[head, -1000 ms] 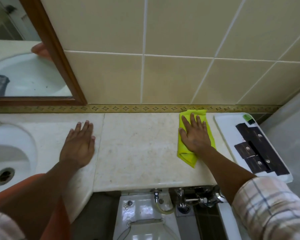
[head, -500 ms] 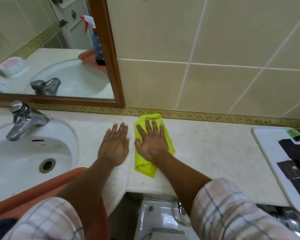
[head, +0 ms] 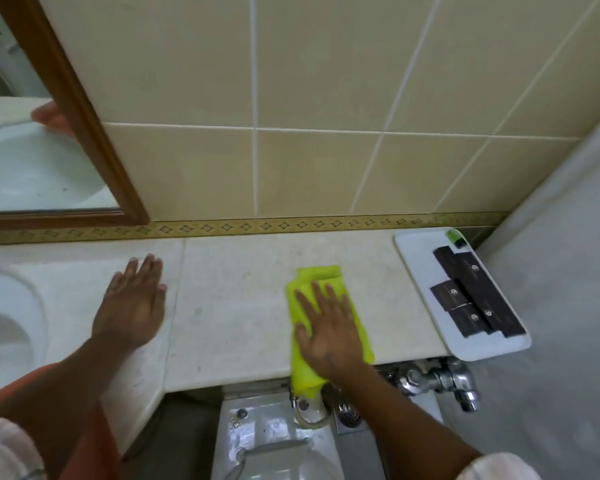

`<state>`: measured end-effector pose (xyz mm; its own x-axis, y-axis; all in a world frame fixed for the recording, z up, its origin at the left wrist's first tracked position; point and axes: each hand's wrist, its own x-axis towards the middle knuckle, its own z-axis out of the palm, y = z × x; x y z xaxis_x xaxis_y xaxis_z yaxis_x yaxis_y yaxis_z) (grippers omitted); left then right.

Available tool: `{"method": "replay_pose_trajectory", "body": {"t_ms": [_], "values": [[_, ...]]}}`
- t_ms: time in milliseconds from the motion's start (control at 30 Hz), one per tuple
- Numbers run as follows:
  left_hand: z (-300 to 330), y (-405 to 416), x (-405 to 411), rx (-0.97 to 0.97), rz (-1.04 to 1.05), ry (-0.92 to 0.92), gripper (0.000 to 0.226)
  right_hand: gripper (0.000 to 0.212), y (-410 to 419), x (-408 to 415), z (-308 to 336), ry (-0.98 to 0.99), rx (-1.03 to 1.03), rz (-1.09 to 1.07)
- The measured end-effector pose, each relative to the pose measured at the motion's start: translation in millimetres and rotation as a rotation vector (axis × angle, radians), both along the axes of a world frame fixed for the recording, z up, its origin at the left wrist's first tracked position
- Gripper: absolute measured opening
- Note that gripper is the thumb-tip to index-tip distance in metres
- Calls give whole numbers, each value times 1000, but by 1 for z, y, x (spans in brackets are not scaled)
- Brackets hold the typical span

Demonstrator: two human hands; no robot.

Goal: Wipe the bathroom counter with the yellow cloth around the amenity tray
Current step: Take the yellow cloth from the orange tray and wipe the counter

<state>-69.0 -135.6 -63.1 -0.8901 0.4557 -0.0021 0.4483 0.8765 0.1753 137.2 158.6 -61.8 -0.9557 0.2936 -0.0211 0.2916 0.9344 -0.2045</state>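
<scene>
My right hand [head: 328, 332] presses flat on the folded yellow cloth [head: 321, 277], which lies on the beige counter [head: 236, 299] near its front edge; the cloth's near end hangs over that edge. A white amenity tray [head: 416, 251] with several black packets [head: 471, 292] sits at the counter's right end, a short gap from the cloth. To the left, my left hand [head: 132, 304] rests palm down on the counter beside the sink, fingers spread, holding nothing.
A white sink basin [head: 4, 327] is at the far left. A wood-framed mirror [head: 73, 109] and tiled wall back the counter. Below the front edge are a toilet tank [head: 264, 431] and chrome valve [head: 440, 379]. A grey wall [head: 568, 271] closes the right side.
My right hand slid the yellow cloth to the right, from beside my left hand toward the tray, and nearer the front edge. My left hand stayed flat by the sink.
</scene>
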Motion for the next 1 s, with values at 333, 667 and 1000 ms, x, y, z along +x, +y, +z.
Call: {"method": "replay_pose_trajectory", "body": {"t_ms": [333,667,1000], "values": [[-1,9,0,-18,24,11,64,60,101,-31,6,-25,22,-123],[-4,6,-1,-54,35,23,60,61,43,-86,2,-45,68,-156],[11,13,3,-50,67,-12,55,74,-105,-72,7,-76,-51,234]]}}
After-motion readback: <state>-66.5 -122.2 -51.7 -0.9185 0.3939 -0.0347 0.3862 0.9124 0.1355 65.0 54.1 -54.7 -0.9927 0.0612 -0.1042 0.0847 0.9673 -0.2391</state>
